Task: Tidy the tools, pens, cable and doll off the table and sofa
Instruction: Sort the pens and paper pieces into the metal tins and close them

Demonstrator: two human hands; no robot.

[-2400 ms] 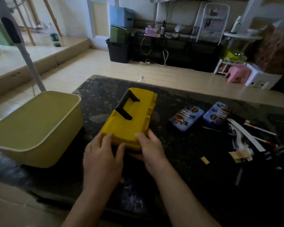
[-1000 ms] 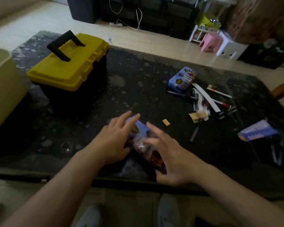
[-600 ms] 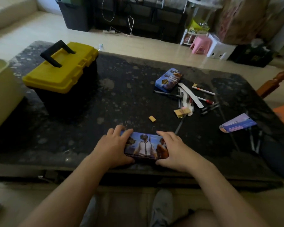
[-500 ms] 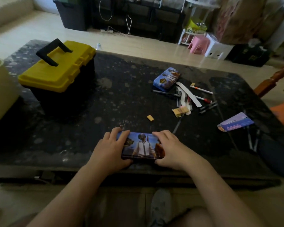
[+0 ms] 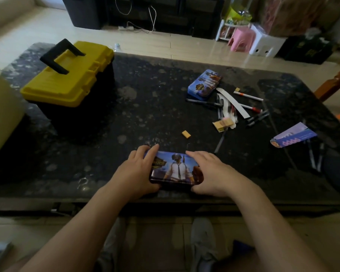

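A printed pencil tin (image 5: 175, 167) lies at the near edge of the dark table (image 5: 145, 107). My left hand (image 5: 134, 173) grips its left end and my right hand (image 5: 210, 173) grips its right end, thumbs on the near side. A second, matching tin (image 5: 204, 85) lies farther back. Beside it are scattered pens (image 5: 247, 96), a white strip and small erasers (image 5: 186, 133). The yellow-lidded toolbox (image 5: 71, 75), closed with its black handle up, stands at the left.
A pale green bin (image 5: 0, 112) sits at the table's left edge. A purple card (image 5: 292, 137) lies at the right with dark pens near it. Beyond the table are a pink stool (image 5: 241, 39), a white box and a dark cabinet with cables.
My hands left the toolbox lid, reached to the tin, and pulled it to the near edge, gripping both ends. In the last half second they barely moved.
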